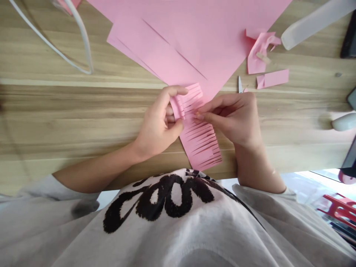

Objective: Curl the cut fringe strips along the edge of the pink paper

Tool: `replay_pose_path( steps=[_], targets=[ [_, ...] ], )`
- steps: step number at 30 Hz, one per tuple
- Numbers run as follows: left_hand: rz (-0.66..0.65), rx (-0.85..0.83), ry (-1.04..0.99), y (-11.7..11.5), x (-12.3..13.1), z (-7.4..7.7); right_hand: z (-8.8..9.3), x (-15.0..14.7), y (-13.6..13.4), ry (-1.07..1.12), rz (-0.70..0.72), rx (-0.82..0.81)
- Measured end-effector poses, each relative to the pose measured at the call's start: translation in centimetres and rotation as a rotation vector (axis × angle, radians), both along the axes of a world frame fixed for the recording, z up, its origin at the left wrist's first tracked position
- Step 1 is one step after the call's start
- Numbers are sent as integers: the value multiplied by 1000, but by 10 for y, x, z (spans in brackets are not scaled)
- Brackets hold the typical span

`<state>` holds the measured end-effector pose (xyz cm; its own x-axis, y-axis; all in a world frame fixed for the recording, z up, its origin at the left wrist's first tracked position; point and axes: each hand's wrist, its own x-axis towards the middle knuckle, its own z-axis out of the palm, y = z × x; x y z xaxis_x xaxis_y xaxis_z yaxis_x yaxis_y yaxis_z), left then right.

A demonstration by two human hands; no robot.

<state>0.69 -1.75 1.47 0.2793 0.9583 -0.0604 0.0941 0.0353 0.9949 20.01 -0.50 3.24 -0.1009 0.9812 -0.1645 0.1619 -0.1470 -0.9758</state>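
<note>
A pink paper strip, cut into a fringe along its right side, lies between my hands near the table's front edge. Some of its upper fringe tabs are curled over toward the uncut left band. My left hand grips that band, thumb below and index finger above, with the other fingers behind the paper. From the right, my right hand pinches at the middle of the fringe between thumb and index finger. Whether a single tab sits in that pinch is hard to make out.
Large pink paper sheets spread across the back of the wooden table. Pink scraps and a small pink rectangle lie right of them, beside a pointed blade tip. A white cable loops at the upper left.
</note>
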Motion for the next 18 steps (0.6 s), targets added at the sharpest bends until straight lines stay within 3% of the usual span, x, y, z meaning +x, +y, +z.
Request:
replay_pose_path(
  steps=[18],
  targets=[
    [0, -23, -18, 0, 1, 0, 1, 1, 0, -63, 23, 13]
  ],
)
